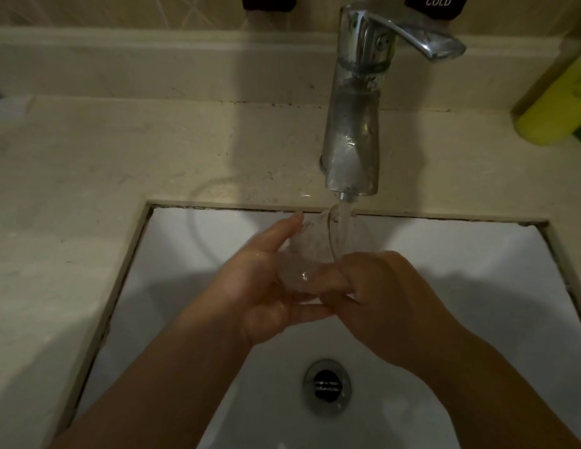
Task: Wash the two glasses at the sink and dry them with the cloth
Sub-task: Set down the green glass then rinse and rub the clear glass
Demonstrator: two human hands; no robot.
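— Head view, from the left: what is over there?

— A beige stone counter (88,163) runs along the left side and behind the white sink (185,241). The basin is set below the counter's edge.

— And the first hand?

— The left hand (263,286) is over the basin, palm turned up and to the right. Its fingers are fairly straight and spread along the side of a clear glass (310,254), and the thumb lies under the base. So it cradles the glass more than it clenches it.

— Where is the glass exactly?

— Between both hands, tilted, with its mouth up under the chrome tap (354,108). A stream of water (342,222) falls from the spout into it.

— The other hand?

— The right hand (389,303) has its fingers curled round the glass at its near rim, some of them seemingly inside it. Its back faces the camera.

— Anything below or further right?

— A metal drain (327,385) sits in the basin floor beneath the wrists. At the far right a yellow-green bottle (555,105) stands on the counter, and a dark label reading COLD (436,4) is on the wall above the tap.
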